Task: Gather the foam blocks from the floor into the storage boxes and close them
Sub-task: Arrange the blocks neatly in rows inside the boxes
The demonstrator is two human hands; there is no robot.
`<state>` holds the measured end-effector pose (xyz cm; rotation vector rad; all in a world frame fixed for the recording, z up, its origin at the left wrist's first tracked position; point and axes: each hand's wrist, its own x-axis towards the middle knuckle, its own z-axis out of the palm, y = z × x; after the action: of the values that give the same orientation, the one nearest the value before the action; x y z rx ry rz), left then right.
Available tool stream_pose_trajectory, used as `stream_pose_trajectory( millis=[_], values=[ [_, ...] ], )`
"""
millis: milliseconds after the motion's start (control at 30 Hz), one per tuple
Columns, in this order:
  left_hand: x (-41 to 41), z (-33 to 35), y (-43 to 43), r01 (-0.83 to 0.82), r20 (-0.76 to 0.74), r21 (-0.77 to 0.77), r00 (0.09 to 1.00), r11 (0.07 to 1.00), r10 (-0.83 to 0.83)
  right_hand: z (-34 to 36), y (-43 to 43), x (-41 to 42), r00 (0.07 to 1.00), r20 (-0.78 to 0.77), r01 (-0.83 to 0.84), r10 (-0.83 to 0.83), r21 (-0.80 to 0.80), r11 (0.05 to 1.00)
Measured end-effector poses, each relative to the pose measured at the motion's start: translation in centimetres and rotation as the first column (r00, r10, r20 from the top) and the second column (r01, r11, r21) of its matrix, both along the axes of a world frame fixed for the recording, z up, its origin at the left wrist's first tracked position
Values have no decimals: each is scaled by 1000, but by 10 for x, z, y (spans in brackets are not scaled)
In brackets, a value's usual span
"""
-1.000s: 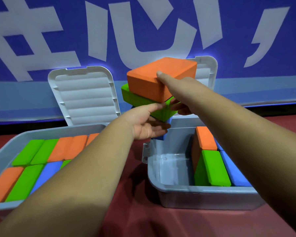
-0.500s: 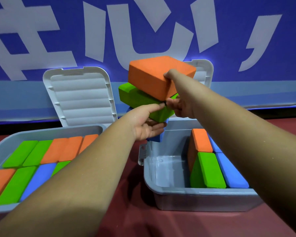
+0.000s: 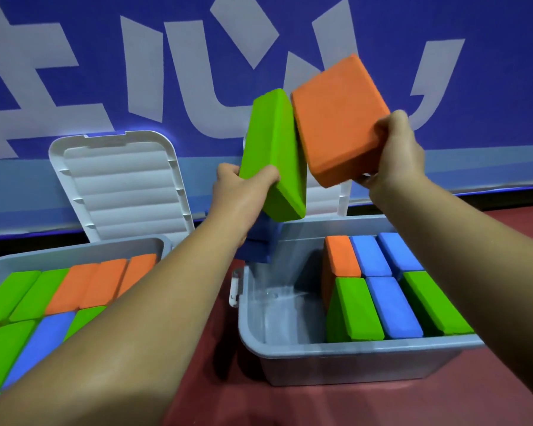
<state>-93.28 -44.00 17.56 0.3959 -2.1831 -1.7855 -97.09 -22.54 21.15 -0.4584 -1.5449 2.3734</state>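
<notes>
A blue wall (image 3: 490, 87) with white marks rises behind the red floor (image 3: 222, 379). Two grey boxes sit on the floor, well apart, with the left lid (image 3: 120, 186) and the right lid (image 3: 330, 201) raised. The left box (image 3: 74, 250) is packed with green, orange and blue blocks in two rows. The right box (image 3: 351, 364) holds blocks on edge along its right side. Above the right box a green block (image 3: 274, 149) and an orange block (image 3: 336, 118) tilt together, touching near their tops. The left hand (image 3: 240, 192) grips the green block's lower end, and the right hand (image 3: 394, 152) grips the orange block's right corner. A blue block (image 3: 262, 238) shows beneath the left hand; I cannot tell whether it is held.
</notes>
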Motion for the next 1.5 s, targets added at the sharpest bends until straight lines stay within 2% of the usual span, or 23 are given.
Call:
stream_pose_trajectory(
  millis=[67,133,333,467,633,967,1167,1300,1400,1500],
  values=[
    [3,3,10,-31,-85,-202,996,979,14,-9,18,-2,991,-10,137,-137,183,974],
    [6,5,24,-43,-129,-311,992,949,3,-19,33,0,976,-38,215,-213,299,930],
    [12,-1,57,-10,-201,-481,975,877,-99,-50,71,2,962,-32,245,-270,533,810],
    [15,-6,73,0,-190,-578,973,816,-134,-65,91,1,961,-10,216,-275,647,731],
    [13,-14,85,14,-106,-631,989,775,-104,-85,101,-2,962,58,167,-266,646,745],
    [5,-48,102,182,180,-738,981,650,-70,-91,102,-20,944,195,112,-268,571,813],
    [-4,-71,106,304,303,-661,944,686,-127,-93,94,-23,953,296,-101,-60,498,862],
    [-3,-95,107,423,408,-611,893,670,-192,-97,79,-27,932,361,-245,33,561,791],
    [-7,-112,105,475,431,-590,869,653,-242,-99,73,-30,916,394,-315,76,591,743],
    [-13,-119,100,542,443,-524,832,657,-334,-97,69,-30,874,436,-434,214,503,747]
  ],
)
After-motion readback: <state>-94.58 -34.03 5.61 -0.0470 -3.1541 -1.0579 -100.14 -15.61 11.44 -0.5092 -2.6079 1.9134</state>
